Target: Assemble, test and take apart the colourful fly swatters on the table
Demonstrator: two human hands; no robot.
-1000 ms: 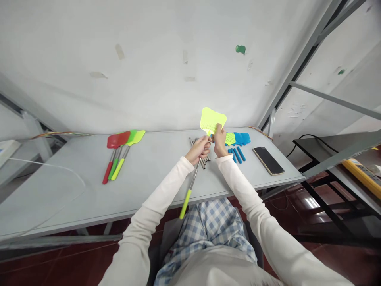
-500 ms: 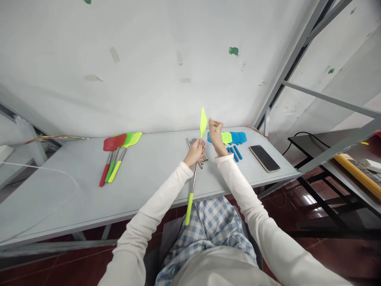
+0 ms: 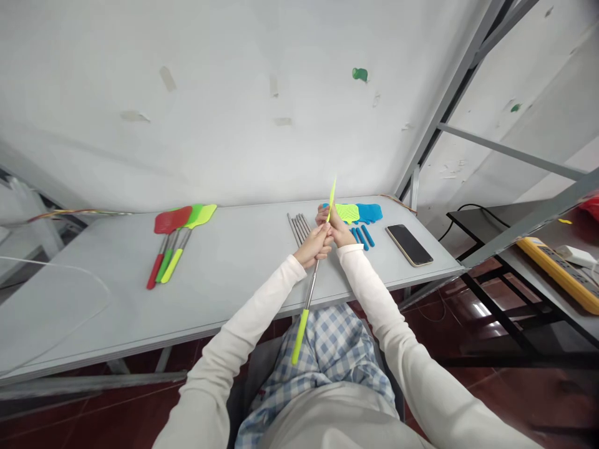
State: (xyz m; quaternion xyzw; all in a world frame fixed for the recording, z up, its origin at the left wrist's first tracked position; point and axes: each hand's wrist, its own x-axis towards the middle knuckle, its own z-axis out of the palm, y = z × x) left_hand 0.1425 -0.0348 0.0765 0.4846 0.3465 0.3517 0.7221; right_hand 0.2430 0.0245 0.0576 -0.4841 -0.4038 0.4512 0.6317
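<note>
Left hand point(image 3: 313, 246): grip clamped on metal rod point(image 3: 313, 284) of lime-yellow plastic swatter point(image 3: 311, 293); right hand point(image 3: 340, 231): grip clamped at head point(image 3: 332, 196); handle point(image 3: 300, 337) toward six o'clock.

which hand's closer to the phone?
Right. The right hand is at the base of the yellow-green swatter head, left of the phone; the left hand grips the shaft, farther left.
</note>
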